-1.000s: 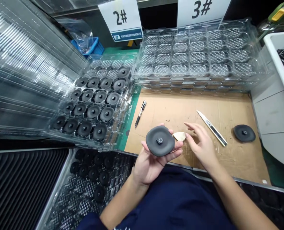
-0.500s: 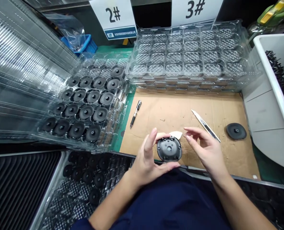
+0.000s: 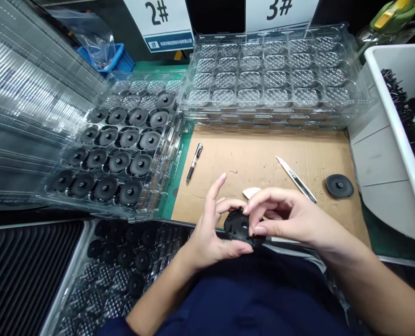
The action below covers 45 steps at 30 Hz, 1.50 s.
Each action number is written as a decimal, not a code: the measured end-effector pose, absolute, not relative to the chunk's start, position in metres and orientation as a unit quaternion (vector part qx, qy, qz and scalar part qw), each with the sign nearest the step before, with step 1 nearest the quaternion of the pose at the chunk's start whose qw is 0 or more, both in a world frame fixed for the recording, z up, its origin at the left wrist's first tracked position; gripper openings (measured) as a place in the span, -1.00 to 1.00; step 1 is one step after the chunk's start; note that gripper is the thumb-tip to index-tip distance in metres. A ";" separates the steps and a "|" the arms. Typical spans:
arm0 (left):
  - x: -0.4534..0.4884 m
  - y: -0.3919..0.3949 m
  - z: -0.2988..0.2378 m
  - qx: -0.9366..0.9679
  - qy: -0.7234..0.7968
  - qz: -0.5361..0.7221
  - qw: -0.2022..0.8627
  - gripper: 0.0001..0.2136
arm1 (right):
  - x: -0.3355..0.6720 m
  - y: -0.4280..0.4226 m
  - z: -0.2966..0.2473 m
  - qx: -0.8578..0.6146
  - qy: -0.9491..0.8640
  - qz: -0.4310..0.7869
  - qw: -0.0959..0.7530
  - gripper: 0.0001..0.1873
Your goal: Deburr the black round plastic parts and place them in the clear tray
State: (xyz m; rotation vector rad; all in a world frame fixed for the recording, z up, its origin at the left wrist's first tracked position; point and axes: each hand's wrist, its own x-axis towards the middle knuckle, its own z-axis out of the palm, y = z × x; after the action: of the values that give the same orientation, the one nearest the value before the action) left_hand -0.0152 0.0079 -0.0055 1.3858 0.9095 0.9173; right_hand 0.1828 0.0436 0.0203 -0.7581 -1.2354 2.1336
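A round-cornered black plastic cover is held by its rim between the thumb and fingers of my left hand, tilted, its inner side with small posts facing me. My right hand is over the cover's right part, fingertips pinched together against its face; whatever they pinch is hidden. Just behind the hands a white pointed piece shows on the cardboard. A white craft knife lies beyond my right hand, and another black cover rests to its right with its centre stub up.
A pen lies on the cardboard mat. Clear trays are stacked behind; a tray of black covers stands left. At right is a white bin of small black parts, at back left a blue bin.
My right hand has moved left and down onto the cover, its fingertips now touching it. The cover has tilted in my left hand. The whole view has shifted slightly.
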 end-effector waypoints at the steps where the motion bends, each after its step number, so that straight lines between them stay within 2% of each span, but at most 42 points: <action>1: -0.015 0.008 -0.005 0.591 0.391 0.384 0.591 0.04 | 0.183 0.044 0.021 -0.273 -0.450 0.807 0.269 -0.78; 5: -0.015 0.009 -0.006 0.590 0.382 0.377 0.604 0.04 | 0.184 0.043 0.020 -0.282 -0.438 0.812 0.263 -0.89; 13: -0.019 0.018 -0.012 0.607 0.369 0.411 0.571 0.00 | 0.185 0.039 0.007 -0.332 -0.431 0.778 0.314 -0.90; 15: -0.023 0.021 -0.011 0.618 0.375 0.392 0.569 -0.12 | 0.185 0.041 0.004 -0.327 -0.438 0.773 0.322 -0.90; 18: -0.031 0.025 -0.009 0.640 0.423 0.280 0.577 -0.59 | 0.184 0.048 -0.002 -0.350 -0.449 0.752 0.333 -0.93; 21: -0.048 0.029 -0.005 0.643 0.489 0.201 0.554 -0.57 | 0.180 0.059 -0.014 -0.407 -0.467 0.711 0.332 -0.83; 24: -0.075 0.039 0.003 0.646 0.541 0.190 0.504 -0.60 | 0.170 0.073 -0.033 -0.417 -0.481 0.704 0.315 -0.76; 26: -0.098 0.049 0.013 0.646 0.583 0.185 0.457 -0.63 | 0.161 0.084 -0.050 -0.423 -0.497 0.692 0.308 -0.65; 28: -0.121 0.064 0.025 0.648 0.620 0.173 0.407 -0.64 | 0.153 0.098 -0.071 -0.449 -0.567 0.620 0.306 -0.56; 32: -0.166 0.111 0.050 0.652 0.672 0.133 0.324 -0.61 | 0.148 0.126 -0.111 -0.458 -0.703 0.453 0.299 -0.68; 35: -0.199 0.165 0.064 0.653 0.711 0.114 0.235 -0.58 | 0.150 0.137 -0.129 -0.445 -0.736 0.424 0.283 -0.73; 39: -0.237 0.250 0.062 0.653 0.746 0.111 0.073 -0.69 | 0.153 0.137 -0.133 -0.428 -0.780 0.375 0.261 -0.70; 41: -0.250 0.289 0.051 0.645 0.758 0.090 0.033 -0.73 | 0.152 0.136 -0.130 -0.426 -0.778 0.377 0.266 -0.68; 45: -0.257 0.336 0.019 0.627 0.778 0.032 0.023 -0.73 | 0.151 0.137 -0.121 -0.423 -0.769 0.396 0.270 -0.67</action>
State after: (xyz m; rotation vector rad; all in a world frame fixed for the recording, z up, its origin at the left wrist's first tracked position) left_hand -0.2569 0.3357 0.0192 1.9423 2.4094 0.0985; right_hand 0.1510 0.1373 -0.1207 -1.1414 -2.0732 1.0664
